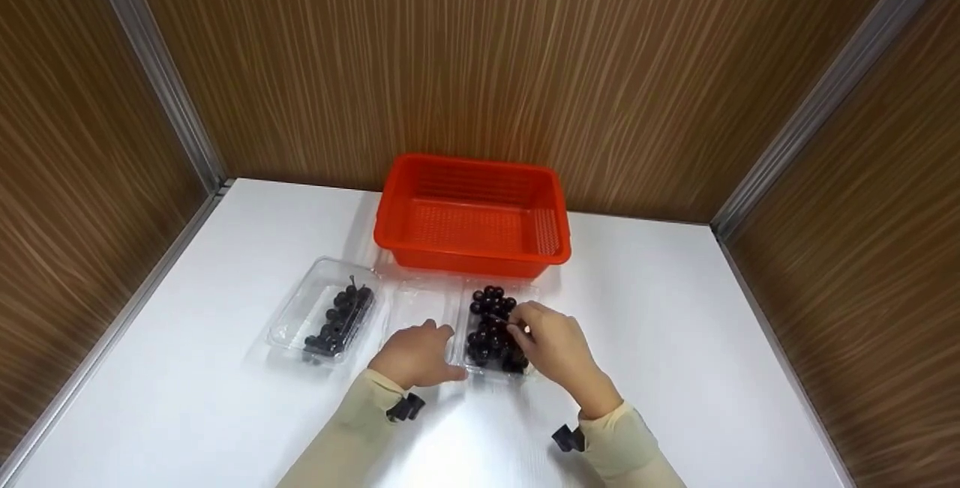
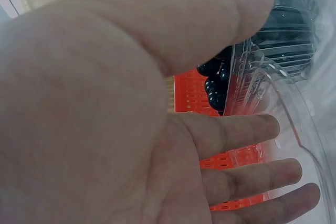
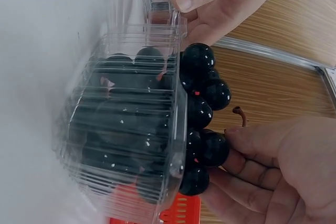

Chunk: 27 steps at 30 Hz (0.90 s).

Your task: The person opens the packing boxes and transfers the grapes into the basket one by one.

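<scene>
Beneath the right hand [image 1: 556, 343], an open clear plastic container [image 1: 528, 294] stands on the white tabletop [image 1: 660, 338], packed with dark grapes [image 1: 487, 343] that bulge above its rim. Its clear lid [image 1: 418, 303] lies folded back toward the left hand [image 1: 415, 355]. Farther out, left of both hands, a second clear container [image 1: 306, 306] holds another dark bunch [image 1: 339, 323] along the side nearer them. Beyond the hands, a red plastic basket [image 1: 472, 252] sits just behind the containers. The right hand pinches the bunch's stem [image 3: 240, 113] between thumb and fingers, right against the grapes. The left hand is spread, fingers straight over the lid, thumb apart at the filled container's edge; whether it presses there, I cannot tell.
</scene>
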Available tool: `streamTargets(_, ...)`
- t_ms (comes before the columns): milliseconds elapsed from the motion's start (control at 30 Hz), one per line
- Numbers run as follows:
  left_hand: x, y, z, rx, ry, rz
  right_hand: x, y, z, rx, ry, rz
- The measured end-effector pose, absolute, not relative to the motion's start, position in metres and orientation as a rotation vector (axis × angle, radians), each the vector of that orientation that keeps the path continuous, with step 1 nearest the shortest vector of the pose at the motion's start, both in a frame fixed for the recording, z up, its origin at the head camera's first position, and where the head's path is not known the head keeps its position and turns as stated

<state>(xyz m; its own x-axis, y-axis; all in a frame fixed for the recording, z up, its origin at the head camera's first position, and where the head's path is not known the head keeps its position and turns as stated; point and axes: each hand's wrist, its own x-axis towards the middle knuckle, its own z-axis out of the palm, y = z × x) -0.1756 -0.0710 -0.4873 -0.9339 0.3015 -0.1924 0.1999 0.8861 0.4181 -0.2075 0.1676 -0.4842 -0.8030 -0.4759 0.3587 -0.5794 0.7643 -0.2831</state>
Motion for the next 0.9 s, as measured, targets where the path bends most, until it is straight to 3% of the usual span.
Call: streamTargets(900,-0.177,-0.068,-0.488,0.387,2.843,0.677,-0.225,0.175,-0.482,0.735,-2.527,1.118)
